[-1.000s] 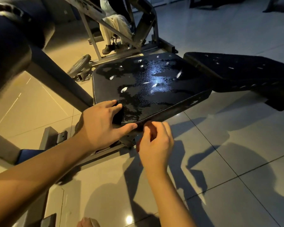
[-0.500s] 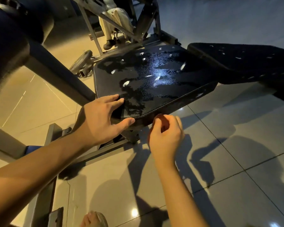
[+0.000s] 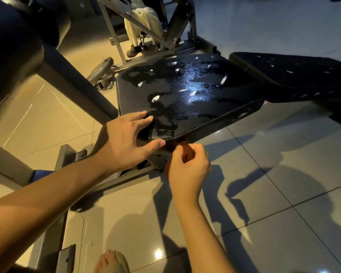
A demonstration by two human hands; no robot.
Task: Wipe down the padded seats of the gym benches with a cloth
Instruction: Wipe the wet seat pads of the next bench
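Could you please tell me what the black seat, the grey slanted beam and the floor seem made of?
The black padded bench seat looks like vinyl or faux leather: glossy pebbled grain, seamed edge, pale worn spots. The grey slanted beam seems painted metal: flat-sided, evenly matte. The pale glossy floor looks like polished tile: joint lines, reflections.

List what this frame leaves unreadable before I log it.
Head view only.
1. Dark patch under the left hand: cloth or shadow, it blends into the black seat pad.
2. Right hand: its own curled fingers hide whether it holds anything.
3. Backrest pad: cut off by the right edge.
4. Seated person: top edge leaves only legs and a shoe.
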